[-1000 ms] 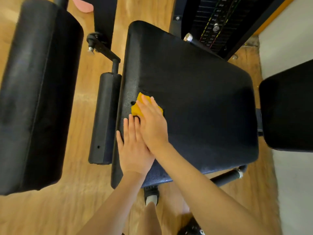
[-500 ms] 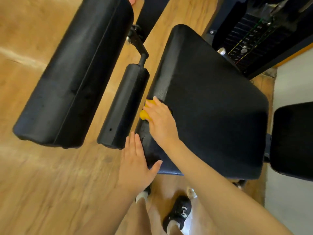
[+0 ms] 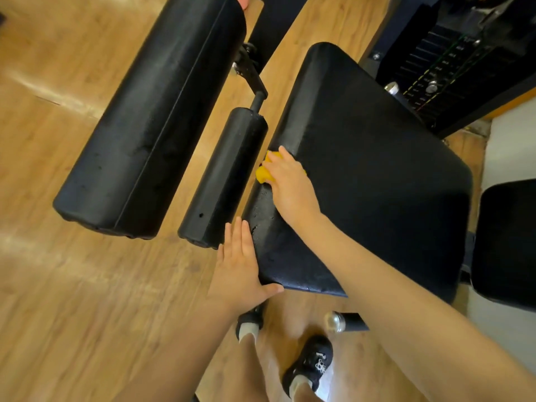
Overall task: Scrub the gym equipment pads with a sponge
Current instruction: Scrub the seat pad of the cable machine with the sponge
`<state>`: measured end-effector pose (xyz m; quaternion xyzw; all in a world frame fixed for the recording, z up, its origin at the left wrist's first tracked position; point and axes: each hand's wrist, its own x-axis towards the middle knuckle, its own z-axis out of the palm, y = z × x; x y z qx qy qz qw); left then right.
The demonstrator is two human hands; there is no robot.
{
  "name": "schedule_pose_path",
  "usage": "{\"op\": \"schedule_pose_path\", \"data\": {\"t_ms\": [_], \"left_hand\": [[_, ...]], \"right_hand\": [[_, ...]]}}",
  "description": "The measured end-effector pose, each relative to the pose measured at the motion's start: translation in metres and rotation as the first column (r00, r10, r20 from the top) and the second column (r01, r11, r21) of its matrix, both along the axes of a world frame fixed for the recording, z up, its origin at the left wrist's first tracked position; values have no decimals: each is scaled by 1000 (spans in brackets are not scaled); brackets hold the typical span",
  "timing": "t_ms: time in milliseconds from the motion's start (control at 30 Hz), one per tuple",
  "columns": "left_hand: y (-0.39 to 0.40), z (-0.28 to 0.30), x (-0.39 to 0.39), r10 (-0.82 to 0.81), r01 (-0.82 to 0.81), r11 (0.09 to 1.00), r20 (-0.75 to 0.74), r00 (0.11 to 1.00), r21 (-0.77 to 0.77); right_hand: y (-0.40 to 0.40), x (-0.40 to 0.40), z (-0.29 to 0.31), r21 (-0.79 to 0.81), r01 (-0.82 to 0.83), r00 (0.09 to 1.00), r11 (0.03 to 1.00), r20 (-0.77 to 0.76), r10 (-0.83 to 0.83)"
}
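Note:
A wide black seat pad (image 3: 377, 175) fills the middle of the view. My right hand (image 3: 287, 181) presses a yellow sponge (image 3: 264, 172) against the pad's left sloping edge; most of the sponge is hidden under my fingers. My left hand (image 3: 239, 265) lies flat with straight fingers against the pad's near left corner, thumb spread along its front edge. A narrow black roller pad (image 3: 223, 175) sits just left of the seat. Further left lies a large black pad (image 3: 153, 117).
Another black pad (image 3: 507, 242) stands at the right edge. A weight stack (image 3: 452, 68) rises at the top right. A chrome-capped bar (image 3: 336, 321) sticks out under the seat. My feet in black shoes (image 3: 310, 367) stand on the wooden floor (image 3: 72, 300).
My right hand slid the sponge from the seat's top surface to its left edge. My left hand moved off the top to the near left corner. The view swung left.

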<state>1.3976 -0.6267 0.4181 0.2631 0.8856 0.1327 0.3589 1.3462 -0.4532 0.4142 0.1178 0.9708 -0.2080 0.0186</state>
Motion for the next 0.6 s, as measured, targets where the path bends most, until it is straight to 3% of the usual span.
{"op": "schedule_pose_path", "data": {"t_ms": [133, 233, 400, 467, 600], "left_hand": [[2, 1, 1, 16, -16, 1000, -4, 1000, -1], [2, -1, 0, 27, -27, 1000, -11, 1000, 6], [2, -2, 1, 1, -3, 999, -34, 999, -41], [2, -1, 1, 0, -2, 998, -38, 999, -58], [4, 3, 1, 6, -10, 996, -45, 999, -89]], "right_hand": [[-32, 59, -6, -38, -128, 991, 991, -50, 126], [-38, 73, -10, -101, -120, 992, 988, -54, 115], [-33, 84, -18, -43, -119, 983, 992, -147, 112], [-22, 106, -24, -73, -45, 986, 996, -162, 33], [33, 182, -46, -69, 282, 950, 957, -122, -288]]}}
